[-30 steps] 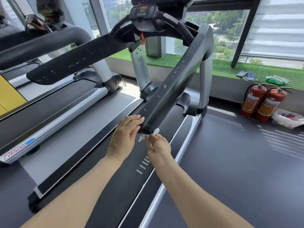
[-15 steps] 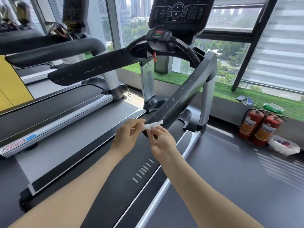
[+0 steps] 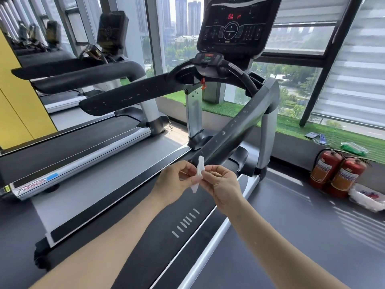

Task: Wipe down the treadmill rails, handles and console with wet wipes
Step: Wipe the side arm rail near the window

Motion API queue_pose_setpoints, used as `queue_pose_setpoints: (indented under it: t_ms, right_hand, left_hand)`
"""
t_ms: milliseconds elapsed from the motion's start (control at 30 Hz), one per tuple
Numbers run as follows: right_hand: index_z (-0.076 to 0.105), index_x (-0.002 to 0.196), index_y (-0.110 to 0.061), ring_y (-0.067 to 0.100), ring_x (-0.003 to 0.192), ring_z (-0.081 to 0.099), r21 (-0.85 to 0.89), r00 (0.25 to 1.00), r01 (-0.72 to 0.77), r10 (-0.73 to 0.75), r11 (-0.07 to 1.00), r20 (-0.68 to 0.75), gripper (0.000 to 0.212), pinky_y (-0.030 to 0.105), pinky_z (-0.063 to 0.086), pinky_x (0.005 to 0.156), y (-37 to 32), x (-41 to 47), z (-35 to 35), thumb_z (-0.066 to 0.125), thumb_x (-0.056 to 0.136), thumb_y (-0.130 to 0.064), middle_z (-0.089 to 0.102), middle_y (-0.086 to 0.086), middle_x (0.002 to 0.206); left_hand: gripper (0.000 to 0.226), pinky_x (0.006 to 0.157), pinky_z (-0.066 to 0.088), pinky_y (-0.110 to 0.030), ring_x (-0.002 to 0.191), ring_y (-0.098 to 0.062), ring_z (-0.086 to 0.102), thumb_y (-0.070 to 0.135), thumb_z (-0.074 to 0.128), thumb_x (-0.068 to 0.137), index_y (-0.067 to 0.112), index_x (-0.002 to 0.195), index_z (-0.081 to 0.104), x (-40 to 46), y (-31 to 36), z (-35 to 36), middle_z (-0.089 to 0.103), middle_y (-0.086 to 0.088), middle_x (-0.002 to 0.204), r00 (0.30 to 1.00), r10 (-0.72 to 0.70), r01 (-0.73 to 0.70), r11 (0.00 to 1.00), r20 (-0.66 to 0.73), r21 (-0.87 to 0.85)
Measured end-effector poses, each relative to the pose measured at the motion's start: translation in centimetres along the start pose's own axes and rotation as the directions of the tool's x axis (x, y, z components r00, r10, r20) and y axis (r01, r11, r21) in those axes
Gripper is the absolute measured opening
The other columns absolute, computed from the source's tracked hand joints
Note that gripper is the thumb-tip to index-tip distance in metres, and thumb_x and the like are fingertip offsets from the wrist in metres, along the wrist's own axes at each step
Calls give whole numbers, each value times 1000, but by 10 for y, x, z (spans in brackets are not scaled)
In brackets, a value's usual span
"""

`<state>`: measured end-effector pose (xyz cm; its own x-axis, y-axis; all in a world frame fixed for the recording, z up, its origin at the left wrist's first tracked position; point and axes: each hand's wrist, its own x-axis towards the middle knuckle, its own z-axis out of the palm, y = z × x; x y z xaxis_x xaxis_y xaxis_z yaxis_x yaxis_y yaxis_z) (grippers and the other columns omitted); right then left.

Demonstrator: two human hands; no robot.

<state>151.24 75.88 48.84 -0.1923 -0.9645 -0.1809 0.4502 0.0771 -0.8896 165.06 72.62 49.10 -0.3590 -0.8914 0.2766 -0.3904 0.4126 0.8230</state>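
Yellow wall panel (image 3: pixel 14 97) stands at the far left, with a row of treadmills receding behind it along the windows. Next right is a neighbouring treadmill (image 3: pixel 83 142), its silver side rail carrying a "Fitness" mark and a blue label near the near end. The treadmill under work fills the centre: its belt (image 3: pixel 166 236) runs from the near edge toward the window, with a short row of white dashes printed on it. The left handrail (image 3: pixel 133 97) reaches toward the viewer, its black surface flecked with pale marks. The left hand (image 3: pixel 177 182) is raised above the belt, fingers curled, pinching a white wipe (image 3: pixel 199 174) at its middle. The wipe is twisted into a narrow strip, standing roughly upright, one end above the fingers and one end hanging below. The right hand (image 3: pixel 220 184) meets it from the other side, thumb and fingers likewise pinching the wipe, so both hands hold it between them. The wipe sits just in front of the near end of the right handrail (image 3: pixel 239 130); whether it touches the rail cannot be told. The console (image 3: pixel 231 28) stands at the far end, red characters lit on its screen. Two red extinguishers (image 3: pixel 337 174) stand on the floor at the far right, a white bag (image 3: pixel 366 199) beside them.
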Motion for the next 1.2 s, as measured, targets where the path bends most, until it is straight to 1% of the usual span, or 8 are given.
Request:
queue_pose_setpoints:
  t_ms: [167, 300, 433, 633, 867, 967, 1100, 1200]
  right_hand:
    - [57, 80, 2, 15, 61, 65, -55, 990, -28, 35, 998, 139, 13, 24, 58, 65, -18, -5, -8, 53, 88, 12, 64, 10, 67]
    - [58, 79, 1, 12, 58, 63, 11, 956, -140, 132, 990, 263, 20, 20, 55, 59, -31, -12, -19, 45, 90, 13, 64, 7, 64]
    - [62, 91, -1, 19, 69, 61, 127, 957, -270, 252, 954, 140, 15, 25, 56, 66, -16, -19, -31, 55, 93, -14, 63, 13, 79]
    - [60, 113, 5, 23, 80, 66, 176, 971, -232, 238, 957, -12, 29, 29, 54, 71, 26, -21, -42, 55, 93, -16, 67, 17, 101]
    - [60, 113, 7, 21, 64, 56, -64, 816, -213, 141, 975, -560, 29, 26, 44, 68, 31, 53, -73, 53, 93, -13, 56, 5, 66]
    - [62, 94, -13, 28, 79, 62, -116, 834, -212, 118, 970, -539, 16, 15, 39, 52, 36, 90, -66, 47, 95, -18, 61, 14, 92]
    - [41, 143, -17, 19, 107, 54, -179, 923, -200, 124, 963, -363, 63, 22, 43, 84, 55, 110, -34, 35, 85, 9, 52, -3, 136]
    - [40, 142, -18, 20, 89, 54, -203, 927, -198, 116, 959, -356, 69, 23, 44, 77, 66, 98, -11, 35, 80, 10, 58, 1, 121]
  left_hand:
    - [5, 76, 57, -34, 78, -16, 64, 7, 63, 87, 11, 88, 66, 0, -3, -3, 68, -1, 83, 989, -138, 145, 972, 53, -185]
    - [11, 59, 52, -25, 67, -16, 60, 8, 48, 92, 11, 86, 57, -3, 8, 0, 60, -6, 78, 894, -430, 408, 664, 126, -626]
    - [15, 54, 49, -21, 65, -13, 59, 13, 47, 94, 12, 91, 61, -9, 15, 18, 61, -4, 77, 839, -500, 492, 529, 214, -692]
    - [11, 63, 49, -22, 71, -13, 56, 14, 51, 93, 11, 84, 59, -15, -2, 49, 60, -3, 80, 799, -568, 578, 633, 198, -516]
    - [11, 86, 51, -36, 82, -17, 59, 14, 54, 91, 21, 83, 56, 3, -27, 43, 60, 4, 85, 822, -487, 455, 873, -294, -173]
    - [10, 81, 39, -21, 85, -12, 54, 9, 53, 91, 17, 97, 58, 23, -30, 40, 59, -3, 103, 872, -317, 363, 930, -374, 58]
    - [18, 80, 36, -13, 88, -9, 51, 6, 53, 90, 12, 106, 58, 38, -34, 42, 47, -1, 108, 925, -181, 262, 941, -333, 216]
    - [18, 83, 41, -17, 88, -12, 53, 3, 53, 89, 11, 104, 58, 40, -41, 42, 44, 0, 106, 934, -118, 202, 953, -337, 226]
